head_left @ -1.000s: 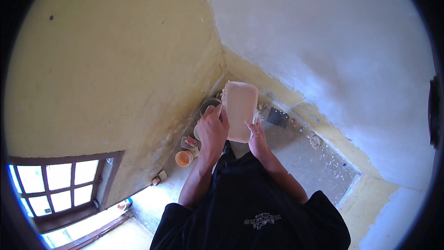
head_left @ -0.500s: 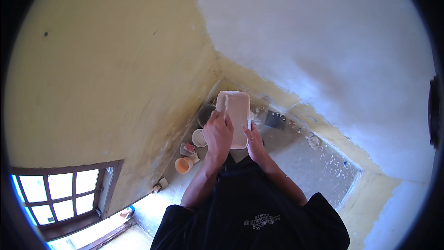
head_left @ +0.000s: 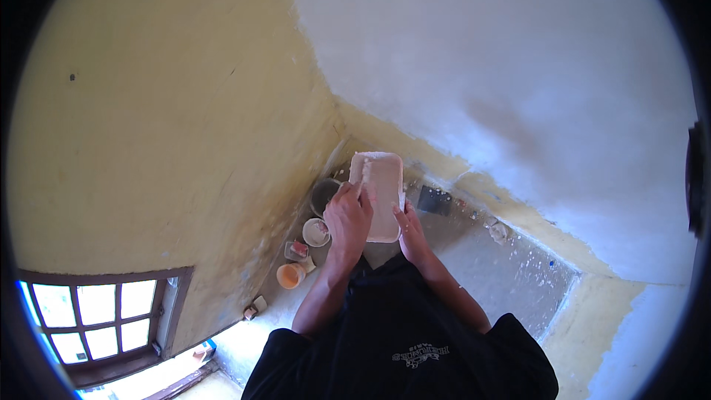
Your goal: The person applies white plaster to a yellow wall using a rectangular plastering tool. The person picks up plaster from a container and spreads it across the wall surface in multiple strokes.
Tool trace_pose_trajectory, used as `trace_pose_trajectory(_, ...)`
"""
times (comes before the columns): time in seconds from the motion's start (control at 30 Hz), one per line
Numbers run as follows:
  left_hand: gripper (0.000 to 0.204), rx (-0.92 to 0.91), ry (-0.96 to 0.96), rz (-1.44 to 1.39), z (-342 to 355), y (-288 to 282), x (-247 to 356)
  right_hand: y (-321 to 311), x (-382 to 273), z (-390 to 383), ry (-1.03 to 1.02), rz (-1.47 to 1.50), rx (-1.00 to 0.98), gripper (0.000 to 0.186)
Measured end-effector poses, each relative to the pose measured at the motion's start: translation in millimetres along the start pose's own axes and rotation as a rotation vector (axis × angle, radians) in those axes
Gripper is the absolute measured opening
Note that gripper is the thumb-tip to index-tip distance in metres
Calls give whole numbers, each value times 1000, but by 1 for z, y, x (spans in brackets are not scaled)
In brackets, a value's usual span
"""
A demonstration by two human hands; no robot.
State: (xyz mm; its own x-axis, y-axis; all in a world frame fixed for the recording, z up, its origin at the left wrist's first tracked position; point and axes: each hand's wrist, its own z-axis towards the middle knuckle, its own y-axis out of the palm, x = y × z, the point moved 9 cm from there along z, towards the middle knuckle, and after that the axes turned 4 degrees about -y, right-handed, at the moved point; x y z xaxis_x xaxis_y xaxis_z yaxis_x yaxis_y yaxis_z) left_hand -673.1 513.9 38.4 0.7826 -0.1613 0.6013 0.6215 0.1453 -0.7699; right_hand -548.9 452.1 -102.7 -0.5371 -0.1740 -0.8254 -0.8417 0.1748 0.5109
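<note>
A pale, shallow rectangular tray [head_left: 385, 204] is held up in front of my body, above the floor. My right hand [head_left: 411, 231] grips its right edge, with the thumb over the rim. Over the tray's left side is my left hand [head_left: 348, 216], its fingers curled. A narrow whitish strip [head_left: 366, 170] runs along the tray just beyond those fingers; I cannot tell whether it is a tool's edge or white paste. Whatever the left fingers hold is hidden behind them.
Along the left wall stand a dark bucket [head_left: 323, 196], a white tub [head_left: 314, 234], a small container with something red [head_left: 298, 250] and an orange bucket [head_left: 290, 276]. A dark flat object [head_left: 434, 201] lies by the partly whitened wall [head_left: 511, 52]. A barred window [head_left: 100, 318] is at lower left.
The tray and both hands sit slightly lower in the picture. The room has shifted a little leftward around them. Both hands keep nearly the same grip.
</note>
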Motion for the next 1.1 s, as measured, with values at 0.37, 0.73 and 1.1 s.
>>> trace_pose_trajectory(0.37, 15, -81, 33, -100, -23, 57, 65, -58, -35, -7, -36, -3, 95, 67)
trace_pose_trajectory(0.73, 14, -64, 107, -29, -18, 87, 93, -92, -53, -11, -72, -79, 206, 66)
trace_pose_trajectory(1.1, 15, -108, 101, 68, 38, 89, 74, -78, -60, 24, -121, -69, 220, 64)
